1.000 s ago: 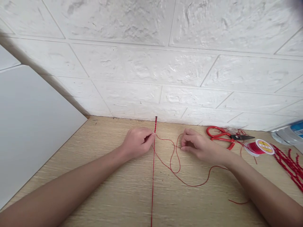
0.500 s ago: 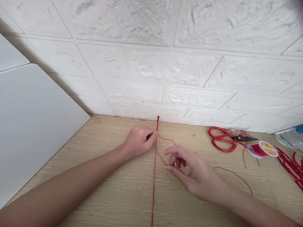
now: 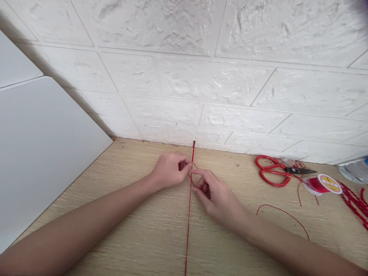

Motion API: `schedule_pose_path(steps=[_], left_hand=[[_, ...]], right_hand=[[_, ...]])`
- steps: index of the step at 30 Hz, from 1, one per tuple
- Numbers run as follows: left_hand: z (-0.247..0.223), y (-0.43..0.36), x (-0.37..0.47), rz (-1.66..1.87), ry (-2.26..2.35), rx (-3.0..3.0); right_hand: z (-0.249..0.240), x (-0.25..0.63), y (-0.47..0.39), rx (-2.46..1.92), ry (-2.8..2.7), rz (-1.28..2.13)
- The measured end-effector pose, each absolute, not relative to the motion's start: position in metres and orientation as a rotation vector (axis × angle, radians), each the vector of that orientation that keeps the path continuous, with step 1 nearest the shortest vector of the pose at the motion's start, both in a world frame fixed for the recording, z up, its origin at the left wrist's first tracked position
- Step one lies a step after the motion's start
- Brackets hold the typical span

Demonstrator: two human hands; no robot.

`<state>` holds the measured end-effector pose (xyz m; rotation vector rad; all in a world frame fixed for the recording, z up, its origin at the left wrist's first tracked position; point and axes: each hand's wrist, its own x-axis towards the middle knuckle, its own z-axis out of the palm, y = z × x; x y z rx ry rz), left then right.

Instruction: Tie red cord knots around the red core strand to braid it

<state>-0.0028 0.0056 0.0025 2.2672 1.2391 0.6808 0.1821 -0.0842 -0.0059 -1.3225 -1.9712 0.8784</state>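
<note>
A thin red cord [image 3: 188, 218] runs straight down the middle of the wooden surface. Its upper part is a short knotted length [image 3: 193, 152], looped on a dark nail [image 3: 194, 142] at the foot of the wall. Just below the knots, my left hand [image 3: 172, 169] pinches a thin strand beside the straight cord. My right hand [image 3: 214, 193] is close by on the right, its thumb and fingers curled around the loose strand and its index finger reaching to the straight cord. Part of the strand is hidden behind my right fingers.
To the right lie red-handled scissors [image 3: 273, 171], a spool of red cord [image 3: 323, 184] and several knotted red cords [image 3: 355, 201]. A clear plastic object [image 3: 355, 170] stands at the far right. A white panel [image 3: 51, 145] fills the left, and the white brick-patterned wall [image 3: 172, 76] closes the back.
My right hand has moved left and slightly up, bringing its fingertips to the straight cord and shortening the visible loop. My left hand keeps its pinch. The view has shifted slightly.
</note>
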Motion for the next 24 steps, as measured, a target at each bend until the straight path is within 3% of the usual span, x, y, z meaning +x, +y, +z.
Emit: schedule_pose_path(steps=[24], left_hand=[[0.0116, 0.0058, -0.0034, 0.359, 1.141, 2.315]], right_hand=[[-0.0157, 0.1842, -0.0785, -1.268, -1.976, 0.805]])
